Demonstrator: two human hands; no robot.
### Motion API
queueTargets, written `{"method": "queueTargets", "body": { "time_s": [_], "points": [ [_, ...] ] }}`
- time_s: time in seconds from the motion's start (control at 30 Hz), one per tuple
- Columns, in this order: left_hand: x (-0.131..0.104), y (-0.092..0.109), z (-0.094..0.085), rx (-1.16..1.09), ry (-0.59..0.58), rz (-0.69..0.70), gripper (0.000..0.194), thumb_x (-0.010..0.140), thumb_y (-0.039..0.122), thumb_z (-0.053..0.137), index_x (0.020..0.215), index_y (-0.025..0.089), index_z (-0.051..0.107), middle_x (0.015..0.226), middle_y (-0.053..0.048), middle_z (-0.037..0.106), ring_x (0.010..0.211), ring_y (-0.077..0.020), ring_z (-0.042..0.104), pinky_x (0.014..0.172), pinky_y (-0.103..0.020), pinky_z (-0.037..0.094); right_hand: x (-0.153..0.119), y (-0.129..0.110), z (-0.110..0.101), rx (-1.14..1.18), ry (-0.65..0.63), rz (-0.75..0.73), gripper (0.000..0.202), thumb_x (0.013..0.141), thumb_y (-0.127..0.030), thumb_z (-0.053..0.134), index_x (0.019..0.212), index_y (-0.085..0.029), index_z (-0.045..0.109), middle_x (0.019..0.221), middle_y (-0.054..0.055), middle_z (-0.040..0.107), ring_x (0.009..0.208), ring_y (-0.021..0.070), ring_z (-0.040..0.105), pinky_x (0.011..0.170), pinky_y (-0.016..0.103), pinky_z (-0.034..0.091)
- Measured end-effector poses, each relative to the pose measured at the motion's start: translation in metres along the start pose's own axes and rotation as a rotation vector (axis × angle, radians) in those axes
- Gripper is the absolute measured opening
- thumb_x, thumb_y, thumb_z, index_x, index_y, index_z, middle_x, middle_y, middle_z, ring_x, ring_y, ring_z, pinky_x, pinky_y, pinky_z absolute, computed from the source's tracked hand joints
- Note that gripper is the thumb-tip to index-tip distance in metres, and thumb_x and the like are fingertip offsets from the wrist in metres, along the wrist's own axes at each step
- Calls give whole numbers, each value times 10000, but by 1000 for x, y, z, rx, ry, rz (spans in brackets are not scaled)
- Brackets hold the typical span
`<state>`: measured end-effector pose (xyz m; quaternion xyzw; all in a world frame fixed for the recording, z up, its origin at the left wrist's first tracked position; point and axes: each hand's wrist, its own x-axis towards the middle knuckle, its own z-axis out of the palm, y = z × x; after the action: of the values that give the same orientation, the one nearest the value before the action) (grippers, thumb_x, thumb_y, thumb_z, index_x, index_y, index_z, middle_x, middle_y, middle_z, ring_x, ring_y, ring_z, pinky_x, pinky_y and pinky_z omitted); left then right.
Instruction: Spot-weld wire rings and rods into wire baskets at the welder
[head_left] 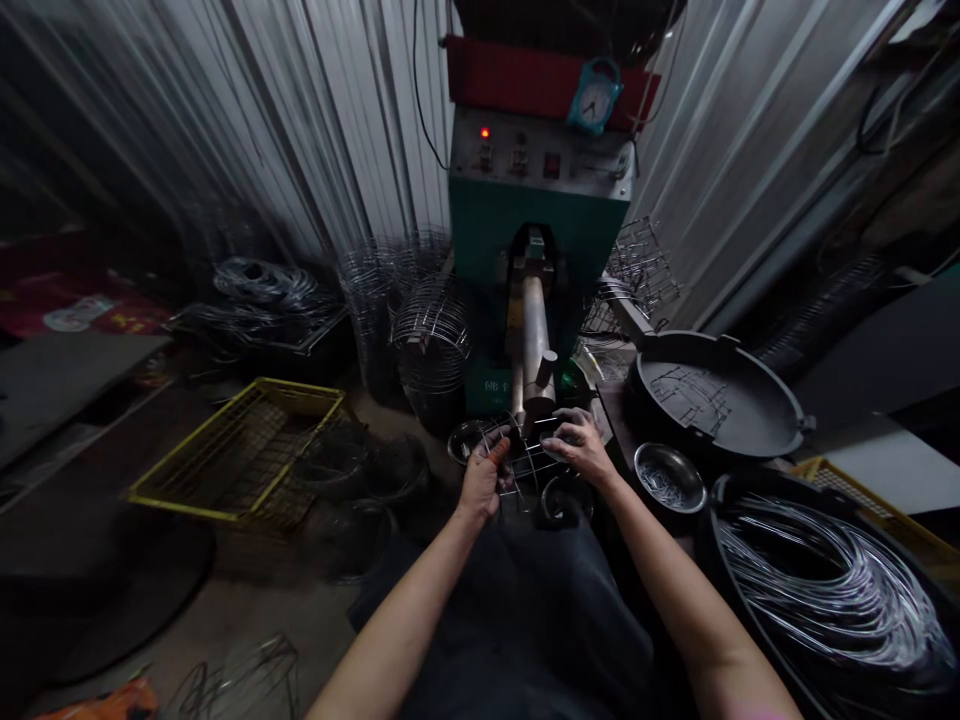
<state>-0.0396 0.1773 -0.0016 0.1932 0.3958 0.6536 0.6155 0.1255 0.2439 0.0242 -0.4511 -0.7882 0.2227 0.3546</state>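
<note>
A small wire rack (529, 462) of thin metal rods sits under the electrode end of a green spot-welding machine (491, 240). My left hand (484, 475) is closed on the rack's left side, thumb on top. On the other side, my right hand (579, 445) has its fingers curled at the rack's right edge; whether they pinch a separate small wire I cannot make out. Just above the rack hangs the thick metal electrode arm (537, 335). Dim light hides part of the rack between the hands.
A metal bowl of short pins (669, 478) stands to the right, below a round black pan (720, 390). Nearer me, a black tub (724, 560) holds coiled wire rings (840, 580). At left are a yellow crate (247, 515) and stacked wire baskets (431, 330).
</note>
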Motion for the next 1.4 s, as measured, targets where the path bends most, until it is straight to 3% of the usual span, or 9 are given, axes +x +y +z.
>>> {"method": "queueTargets", "body": {
  "time_s": [0.9, 1.17, 1.4],
  "points": [
    [15, 11, 2, 26, 15, -73, 483, 563, 376, 707, 969, 160, 560, 419, 101, 375, 312, -29, 279, 307, -153, 177, 17, 9, 8, 40, -58, 105, 289, 644, -485, 630, 557, -212, 596, 921, 38, 572, 992, 227, 441, 841, 340, 351],
    [-4, -1, -5, 112, -62, 39, 479, 602, 398, 683, 1002, 166, 557, 461, 93, 386, 327, -24, 300, 310, -148, 194, -10, 9, 3, 47, -32, 54, 299, 666, -487, 613, 558, -209, 596, 980, 54, 553, 1012, 223, 429, 888, 358, 319],
    [-15, -9, -8, 198, -25, 104, 441, 582, 404, 685, 930, 162, 567, 546, 73, 436, 369, -22, 332, 327, -139, 245, -23, 16, 6, 110, -55, 88, 296, 611, -484, 655, 586, -192, 612, 999, 67, 527, 1039, 220, 420, 920, 346, 306]
  ]
}}
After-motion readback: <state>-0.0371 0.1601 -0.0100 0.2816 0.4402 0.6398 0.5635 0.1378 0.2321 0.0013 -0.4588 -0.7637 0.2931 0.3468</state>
